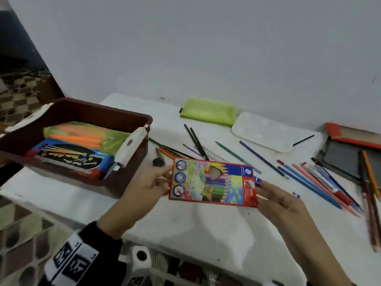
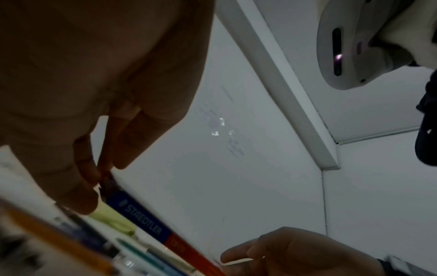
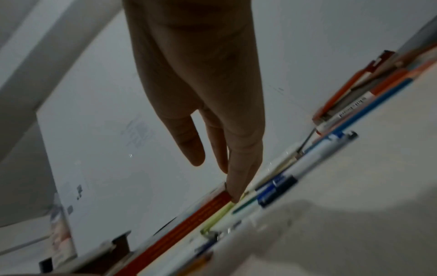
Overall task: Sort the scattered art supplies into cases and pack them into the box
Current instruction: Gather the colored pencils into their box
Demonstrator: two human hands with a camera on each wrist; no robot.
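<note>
Both hands on one thing: left hand (image 1: 150,183) pinching the left short end of the coloured-pencil carton (image 1: 213,181), thumb on top and fingers beneath; right hand (image 1: 282,200) pinching the right end by the fingertips (image 1: 260,185), fingers nearly straight. Carton held flat, just above the white table (image 1: 195,228), in front of the loose pencils and to the right of the brown storage box (image 1: 132,120).

Readable on the carton face: "12" and "Luna" on the red end panel, a small blue logo square above it. On the carton's side edge in the left wrist view: "STAEDTLER" in white on blue.

Partly done, by the look of it. Already inside the box: a blue-and-black pencil pack (image 1: 70,159) with cursive lettering too blurred to read, and a translucent green pouch (image 1: 86,135) showing orange sticks.

Still left on the table: dark pencils (image 1: 194,141), a green pencil (image 1: 237,156), a dark blue pencil (image 1: 261,158), a cluster of blue, pink and brown pencils (image 1: 321,190) at the right with a labelled marker, print illegible. Also unpacked: a lime-green pouch (image 1: 208,111), a clear frosted case (image 1: 262,131), an orange-trimmed case (image 1: 350,147). Whether the carton is full cannot be told.
</note>
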